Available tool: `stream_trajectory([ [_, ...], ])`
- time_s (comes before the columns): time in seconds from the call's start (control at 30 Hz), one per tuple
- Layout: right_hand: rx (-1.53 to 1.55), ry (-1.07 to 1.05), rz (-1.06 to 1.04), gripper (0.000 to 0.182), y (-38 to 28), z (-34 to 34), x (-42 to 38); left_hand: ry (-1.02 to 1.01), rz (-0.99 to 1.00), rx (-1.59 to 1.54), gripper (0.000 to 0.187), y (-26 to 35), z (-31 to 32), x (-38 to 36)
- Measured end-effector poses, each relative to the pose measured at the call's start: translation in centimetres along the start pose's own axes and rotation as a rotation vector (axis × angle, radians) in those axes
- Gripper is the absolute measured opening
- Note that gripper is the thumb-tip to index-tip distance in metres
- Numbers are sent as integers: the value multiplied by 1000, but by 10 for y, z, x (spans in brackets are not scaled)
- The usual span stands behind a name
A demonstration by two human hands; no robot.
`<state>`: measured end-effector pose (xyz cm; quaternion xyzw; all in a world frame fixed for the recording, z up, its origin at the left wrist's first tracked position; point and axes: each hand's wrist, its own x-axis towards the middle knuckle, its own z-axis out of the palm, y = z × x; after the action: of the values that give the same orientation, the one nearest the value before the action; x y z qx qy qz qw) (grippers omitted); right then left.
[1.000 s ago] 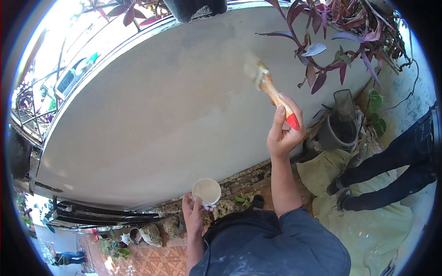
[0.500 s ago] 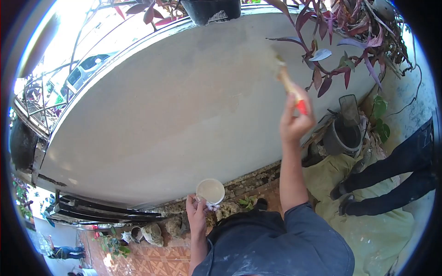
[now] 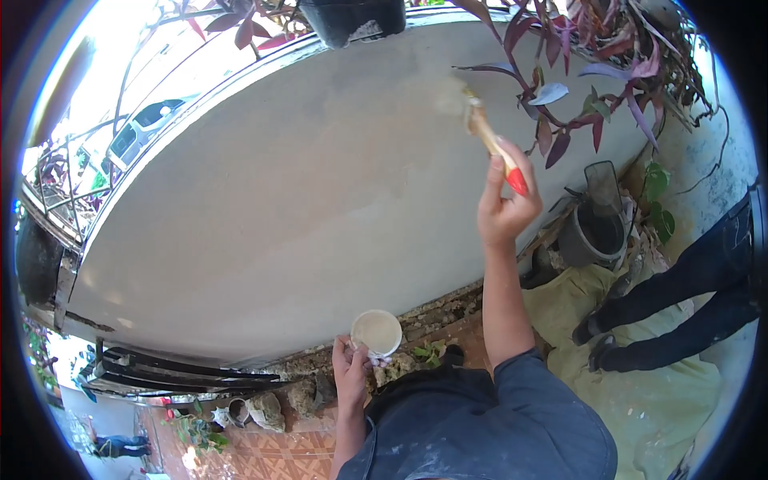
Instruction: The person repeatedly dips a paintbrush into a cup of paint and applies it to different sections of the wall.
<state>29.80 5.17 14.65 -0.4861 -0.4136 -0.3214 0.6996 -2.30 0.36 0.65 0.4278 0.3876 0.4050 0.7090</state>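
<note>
My right hand is closed around a paintbrush with a pale wooden handle and a red end. Its bristles touch the upper part of the grey plastered wall, where a pale wet patch shows beside them. Lower down, my left hand grips a small white tub by its side. Light beige liquid fills part of the tub, which is held in front of the wall's foot.
Purple-leaved plants hang over the wall's top right, and a black pot sits on its ledge. At right are a dark bucket, a ground sheet and another person's legs. Stones line the tiled floor.
My right hand and the paintbrush have shifted slightly left along the wall. The tub in my left hand has moved a little to the right in view.
</note>
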Motion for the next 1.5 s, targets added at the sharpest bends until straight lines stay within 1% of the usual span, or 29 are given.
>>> stream_trajectory([
  [0.03, -62, 55, -86, 18, -4, -2, 2, 9, 0, -4, 13, 0, -1, 0],
  [0.07, -58, 49, -81, 18, -7, 2, 1, 32, 2, 5, 12, -1, -2, 0],
  [0.13, 1, -83, -93, 18, -20, 14, -6, 51, -5, 21, 12, -1, -3, -2],
  [0.17, -5, -78, -90, 18, -30, 20, -8, 62, -14, 20, 11, 1, -2, -2],
  [0.23, 229, -166, -76, 18, -48, 26, -10, 62, -21, 26, 11, 3, -1, 1],
  [0.27, 223, -160, -76, 18, -47, 25, -5, 50, -21, 22, 11, 4, 0, 3],
  [0.33, 275, -115, 29, 19, -39, 26, 5, 41, -25, 21, 12, 6, 1, 2],
  [0.37, 176, -100, 59, 20, -25, 22, 14, 36, -19, 24, 12, 8, 2, 2],
  [0.4, 181, -103, 59, 20, -13, 16, 21, 33, -9, 25, 12, 10, 2, 2],
  [0.47, -5, 73, -98, 20, 1, 11, 35, 34, 15, 8, 12, 7, -1, 0],
  [0.53, 18, 104, -94, 20, -3, 15, 31, 39, 35, -11, 12, 4, -4, 1],
  [0.6, 27, 131, -78, 20, -14, 16, 19, 59, 13, 5, 12, -1, -9, 1],
  [0.67, 21, -143, -154, 20, -36, 31, 3, 63, -3, 10, 12, 0, -8, 0],
  [0.7, 13, -138, -147, 20, -45, 33, -3, 62, -14, 17, 12, 2, -8, 1],
  [0.77, 349, -242, 17, 20, -57, 36, -8, 79, -19, 41, 14, 8, -4, 4],
  [0.8, 345, -241, 19, 20, -54, 34, -6, 108, -24, 54, 15, 8, -2, 3],
  [0.87, 571, -100, 291, 20, -36, 30, 5, 107, -16, 51, 15, 6, 0, 6],
  [0.9, 269, -84, 109, 21, -8, 22, 11, 109, -3, 45, 15, 6, -1, 6],
  [0.93, 276, -88, 106, 21, 1, 11, 14, 114, 1, 39, 15, 6, -2, 4],
  [1.0, 87, 36, 55, 21, 8, 1, 18, 52, 16, -1, 12, 6, -6, 2],
  [1.1, 74, 53, 46, 19, -9, 10, -8, 63, 8, 23, 12, 6, -7, 1],
  [1.17, 57, -187, 42, 20, -35, 18, -33, 76, -15, 36, 13, 5, -9, 0],
  [1.23, 267, -262, 53, 19, -57, 32, -50, 77, -32, 51, 13, 6, -7, 4],
  [1.27, 259, -257, 57, 19, -51, 29, -53, 100, -27, 54, 14, 7, -4, 4],
  [1.33, 345, -167, 297, 19, -32, 17, -56, 126, -38, 61, 14, 9, -2, 4],
  [1.37, 230, -92, 237, 18, -12, 10, -44, 90, -10, 48, 15, 9, -1, 4],
  [1.4, 181, -44, 250, 18, 7, -1, -33, 57, 16, 35, 17, 9, -2, 3],
  [1.47, 107, 86, 280, 19, 22, -16, -15, 80, 20, 31, 17, 6, -5, -1],
  [1.5, 106, 70, 284, 19, 20, -16, -14, 87, 29, 31, 18, 4, -5, -1],
])
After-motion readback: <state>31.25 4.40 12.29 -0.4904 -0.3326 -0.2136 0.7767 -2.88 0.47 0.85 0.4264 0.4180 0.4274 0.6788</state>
